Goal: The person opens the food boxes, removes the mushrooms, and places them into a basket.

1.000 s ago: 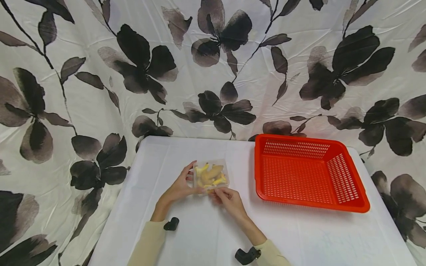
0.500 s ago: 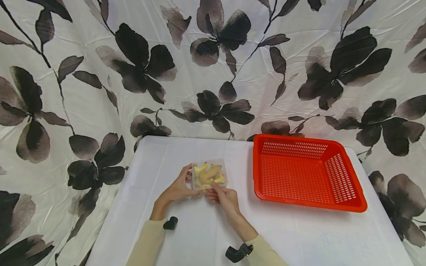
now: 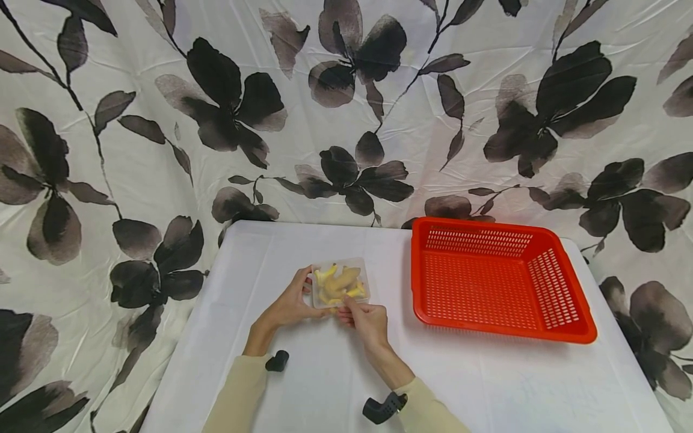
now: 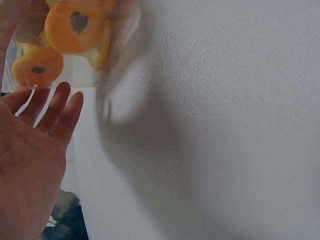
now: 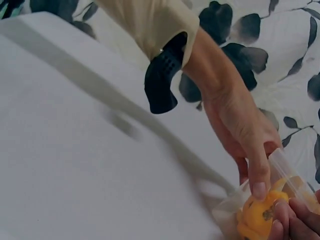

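Note:
A clear plastic box with yellow and tan pieces inside is held over the white table. Through its wall in the left wrist view, rounded orange pieces show dark spots. My left hand grips the box's left side, thumb along the front edge, fingers around the far side. My right hand pinches the front edge near its right corner, thumb on top and fingers curled below. In the right wrist view the right fingertips come close to the left thumb at the box.
A red perforated basket stands on the table to the right of the hands. A floral curtain hangs behind the table. Black wrist devices sit at both sleeves.
My right hand has shifted a little left, and its thumb has come up over the box's front edge. Between the last two frames both hands stay nearly still.

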The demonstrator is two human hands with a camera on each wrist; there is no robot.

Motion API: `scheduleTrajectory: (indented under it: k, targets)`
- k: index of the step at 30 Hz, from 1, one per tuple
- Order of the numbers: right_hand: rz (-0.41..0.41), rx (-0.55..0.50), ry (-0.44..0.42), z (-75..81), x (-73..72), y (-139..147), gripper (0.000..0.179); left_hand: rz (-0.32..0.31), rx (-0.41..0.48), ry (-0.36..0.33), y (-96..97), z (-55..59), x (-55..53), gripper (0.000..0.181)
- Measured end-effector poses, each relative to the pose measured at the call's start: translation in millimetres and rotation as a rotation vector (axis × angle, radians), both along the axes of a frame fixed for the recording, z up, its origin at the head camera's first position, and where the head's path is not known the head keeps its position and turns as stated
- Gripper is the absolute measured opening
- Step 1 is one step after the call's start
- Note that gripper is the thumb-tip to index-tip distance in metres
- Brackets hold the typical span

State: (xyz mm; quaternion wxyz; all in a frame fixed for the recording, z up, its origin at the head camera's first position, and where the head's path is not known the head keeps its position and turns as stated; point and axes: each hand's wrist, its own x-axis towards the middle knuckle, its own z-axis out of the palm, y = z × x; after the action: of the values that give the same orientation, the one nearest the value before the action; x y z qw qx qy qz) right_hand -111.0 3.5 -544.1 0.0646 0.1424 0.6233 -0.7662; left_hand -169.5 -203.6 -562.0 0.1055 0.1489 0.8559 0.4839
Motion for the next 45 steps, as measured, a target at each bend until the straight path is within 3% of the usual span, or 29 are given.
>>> scheduleTrajectory:
  k: [9, 15, 21, 28, 31, 34, 37, 40, 45]
  targets:
    - [-0.032, 0.005, -0.033, 1.9, 0.3, -2.3, 0.034, 0.004, -0.013, -0.009, -1.0, 0.1, 0.6, 0.111]
    - [-0.056, -0.020, 0.021, 13.1, -3.6, -4.4, 0.030, -0.002, -0.010, -0.014, -2.0, 0.0, 0.5, 0.110]
    - [0.010, -0.005, 0.021, 17.4, -6.5, -0.5, 0.035, 0.012, -0.003, -0.050, -3.6, 2.1, 1.7, 0.111]
    - [0.148, 0.108, 0.207, 15.3, -11.0, 14.3, 0.039, 0.007, -0.008, -0.138, -2.2, 8.2, 5.4, 0.118]
    - [0.139, 0.150, 0.265, 17.7, -14.5, 20.8, 0.034, 0.009, -0.021, -0.190, -2.3, 10.6, 6.0, 0.123]
    - [0.075, 0.169, 0.269, 20.4, -18.6, 25.5, 0.032, 0.008, -0.016, -0.233, -3.7, 12.5, 4.9, 0.125]
    - [0.026, 0.196, 0.262, 22.5, -22.7, 28.6, 0.042, 0.018, 0.005, -0.265, -4.3, 16.1, 3.2, 0.117]
    - [0.030, 0.260, 0.302, 24.6, -26.8, 31.4, 0.053, 0.031, 0.022, -0.263, -3.0, 20.1, 2.1, 0.099]
    - [0.064, 0.401, 0.433, 29.0, -34.9, 36.0, 0.049, 0.072, 0.020, -0.165, 2.8, 22.9, 2.5, 0.065]
